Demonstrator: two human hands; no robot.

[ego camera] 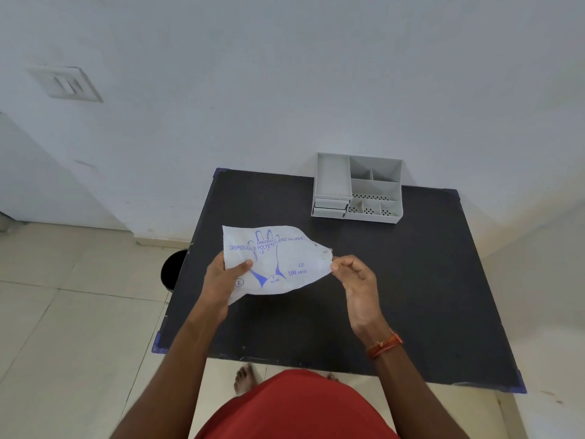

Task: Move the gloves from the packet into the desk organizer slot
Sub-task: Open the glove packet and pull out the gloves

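A white plastic glove packet (278, 259) with a blue hand print and blue lettering is held above the black table (411, 296). My left hand (221, 280) grips its left edge, thumb on top. My right hand (354, 277) pinches the packet's torn right end between thumb and fingertips. No loose glove shows outside the packet. The grey desk organizer (357, 188) stands at the table's far edge against the wall, with one long slot on the left, small drawers below it and several smaller compartments on the right, all looking empty.
A white wall (285, 90) rises directly behind the table, with a switch plate (66, 83) at upper left. A dark round bin (172, 269) sits on the tiled floor left of the table. My foot (245, 378) and red clothing are below the table's near edge.
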